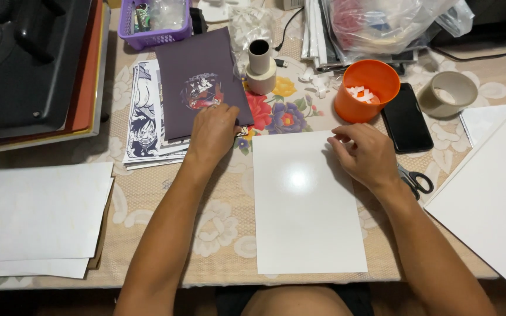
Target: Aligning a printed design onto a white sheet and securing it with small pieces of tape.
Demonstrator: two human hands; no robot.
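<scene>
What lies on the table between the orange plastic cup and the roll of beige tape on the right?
In the head view, a black smartphone lies face up, screen dark, between the orange plastic cup and the roll of beige tape, on the floral tablecloth.

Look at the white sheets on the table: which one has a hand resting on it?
The glossy white sheet in the middle, under the right hand. The stack at the left and the sheets at the right edge lie untouched.
</scene>
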